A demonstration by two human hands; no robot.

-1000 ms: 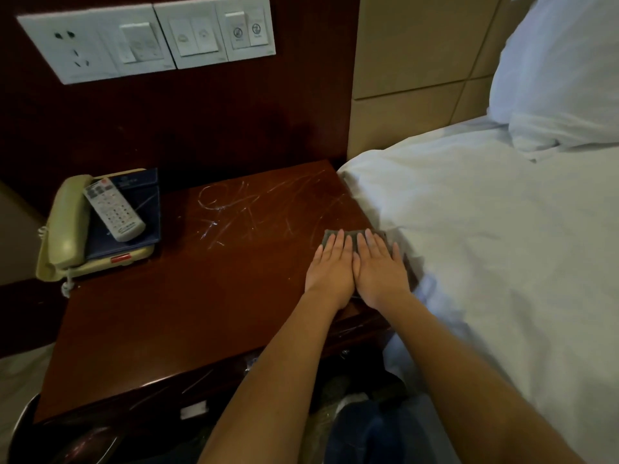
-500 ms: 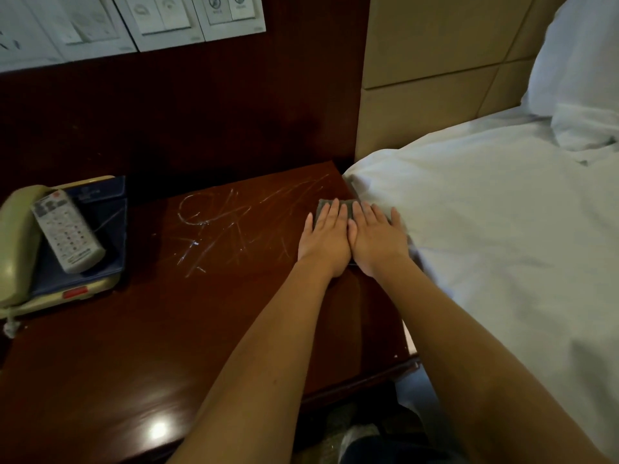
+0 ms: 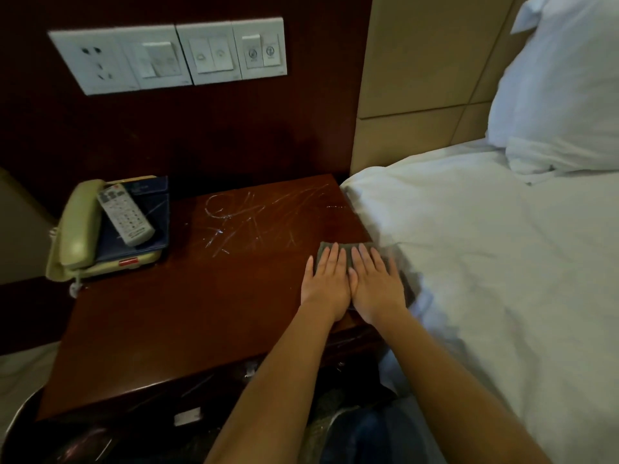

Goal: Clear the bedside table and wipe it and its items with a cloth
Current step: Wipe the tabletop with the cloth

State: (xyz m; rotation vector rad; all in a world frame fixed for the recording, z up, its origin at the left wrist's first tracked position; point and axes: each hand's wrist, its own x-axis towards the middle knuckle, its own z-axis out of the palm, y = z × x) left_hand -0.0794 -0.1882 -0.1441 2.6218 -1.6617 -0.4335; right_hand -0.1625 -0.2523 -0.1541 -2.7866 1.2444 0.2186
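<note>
A grey cloth (image 3: 348, 251) is lying on the right side of the bench (image 3: 187, 306), close to its near edge and just beside the bed (image 3: 485, 262); most of it is hiding under the palms, so only its far edge and a strip on the right are showing. The left hand (image 3: 326, 283) and right hand (image 3: 375, 284) are pressing flat on it side by side, fingers (image 3: 331, 259) stretched out straight and together, gripping nothing. Pale scratch-like streaks (image 3: 248, 216) are crossing the dark red-brown top toward its far side. At the far left corner a beige telephone (image 3: 80, 236) is sitting with a blue folder (image 3: 144, 222) on it and a white remote (image 3: 125, 214) lying on top. A white switch panel (image 3: 174, 55) is hanging on the dark wall behind, and a pillow (image 3: 562, 88) is resting at the far right, its edge cut off. The things below the bench's near edge are too dark to make out
</note>
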